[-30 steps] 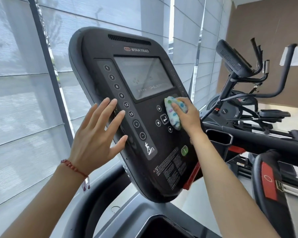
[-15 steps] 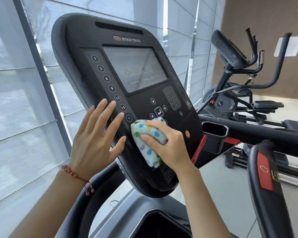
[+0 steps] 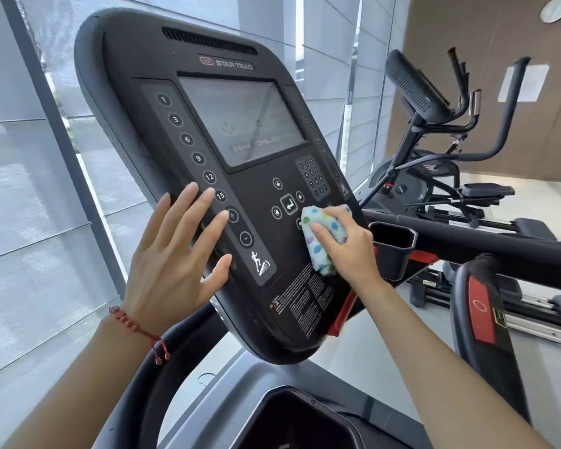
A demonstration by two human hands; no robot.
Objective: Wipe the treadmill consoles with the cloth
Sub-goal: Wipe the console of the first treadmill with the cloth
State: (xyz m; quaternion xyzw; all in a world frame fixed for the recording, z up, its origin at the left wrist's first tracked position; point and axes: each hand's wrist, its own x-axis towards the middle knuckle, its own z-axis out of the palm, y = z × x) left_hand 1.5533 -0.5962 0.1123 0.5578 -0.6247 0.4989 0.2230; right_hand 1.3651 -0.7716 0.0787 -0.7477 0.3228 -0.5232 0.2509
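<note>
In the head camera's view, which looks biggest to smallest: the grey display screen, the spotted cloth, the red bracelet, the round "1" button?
1. Grey display screen
2. White cloth with coloured spots
3. Red beaded bracelet, though being nearer the camera flatters it
4. Round "1" button

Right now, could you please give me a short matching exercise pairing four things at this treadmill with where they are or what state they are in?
Things:
1. cloth
2. left hand
3. display screen
4. bracelet

Places or states:
A. worn on the left wrist
B. flat against the console's left side, fingers straight
C. bunched in the right hand, below the number keypad
D. upper middle of the console

Pairs: 1-C, 2-B, 3-D, 4-A
</note>
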